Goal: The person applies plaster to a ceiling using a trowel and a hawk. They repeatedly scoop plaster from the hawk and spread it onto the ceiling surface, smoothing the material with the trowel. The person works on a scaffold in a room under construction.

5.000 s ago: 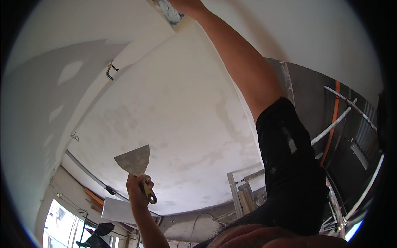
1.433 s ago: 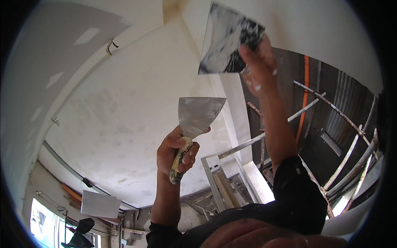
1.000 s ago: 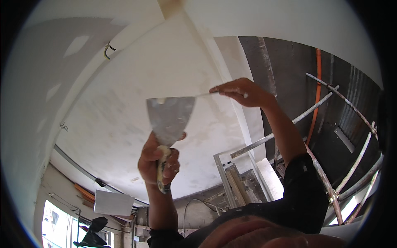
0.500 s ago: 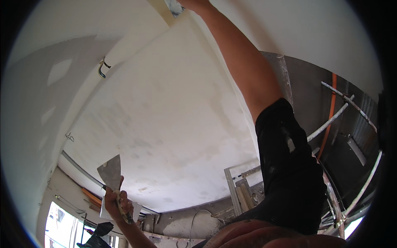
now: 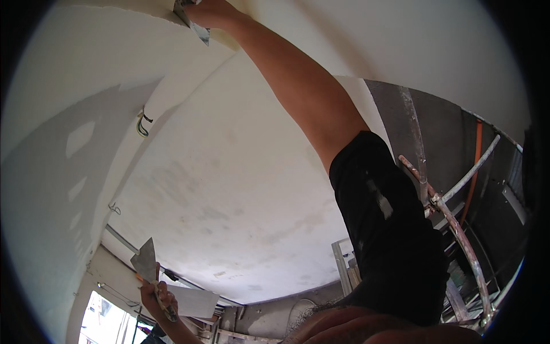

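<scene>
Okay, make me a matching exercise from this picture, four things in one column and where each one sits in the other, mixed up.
Things:
1. right hand
2. left hand
3. black sleeve
4. orange pipe

Places:
A. low at the left, holding a putty knife by its handle
B. far right, running down the dark wall
C. top of the picture, pressing a blade to the ceiling
D. on the raised arm's upper part, flecked with white

Pairs: 1-C, 2-A, 3-D, 4-B
</scene>
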The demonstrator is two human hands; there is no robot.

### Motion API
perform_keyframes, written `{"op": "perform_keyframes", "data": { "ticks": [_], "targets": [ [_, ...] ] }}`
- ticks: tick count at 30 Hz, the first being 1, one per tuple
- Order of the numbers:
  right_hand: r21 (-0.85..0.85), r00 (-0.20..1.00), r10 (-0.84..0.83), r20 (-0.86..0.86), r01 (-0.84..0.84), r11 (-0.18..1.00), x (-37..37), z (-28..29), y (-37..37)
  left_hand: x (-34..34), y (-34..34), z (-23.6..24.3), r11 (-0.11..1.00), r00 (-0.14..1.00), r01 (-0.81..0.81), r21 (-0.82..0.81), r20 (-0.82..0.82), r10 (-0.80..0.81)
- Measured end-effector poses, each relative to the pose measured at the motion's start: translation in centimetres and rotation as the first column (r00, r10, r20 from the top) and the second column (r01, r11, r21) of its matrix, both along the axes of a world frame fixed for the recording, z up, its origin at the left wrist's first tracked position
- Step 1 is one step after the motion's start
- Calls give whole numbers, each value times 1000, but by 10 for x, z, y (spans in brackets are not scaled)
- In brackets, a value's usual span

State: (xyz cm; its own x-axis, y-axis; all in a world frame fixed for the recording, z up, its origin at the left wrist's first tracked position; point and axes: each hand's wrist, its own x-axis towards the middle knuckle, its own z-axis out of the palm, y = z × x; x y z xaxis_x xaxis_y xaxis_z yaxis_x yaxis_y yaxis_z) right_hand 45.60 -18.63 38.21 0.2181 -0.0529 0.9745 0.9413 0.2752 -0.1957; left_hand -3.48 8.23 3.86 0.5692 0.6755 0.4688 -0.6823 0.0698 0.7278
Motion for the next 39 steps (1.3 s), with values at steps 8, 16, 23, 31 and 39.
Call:
{"op": "perform_keyframes", "data": {
  "ticks": [8, 16, 23, 31, 39],
  "targets": [
    [-35, 997, 8, 82, -6, 999, -39, 7, -33, 12, 23, -3, 996, 999, 34, 79, -34, -31],
    [80, 988, 136, 73, -141, 987, -23, 11, -55, 44, -13, 10, 990, 990, 102, 92, 91, -111],
    [-35, 998, -8, 54, 10, 999, -1, 14, -24, 40, -27, 14, 993, 993, 85, 76, 77, -91],
    [-83, 995, 98, -20, -100, 992, -36, 5, -27, 21, -20, 17, 990, 988, 115, 84, 90, -122],
    [-61, 989, 102, 106, -96, 993, -76, 3, -57, 17, -23, 20, 984, 985, 146, 101, 74, -154]
  ]
}}
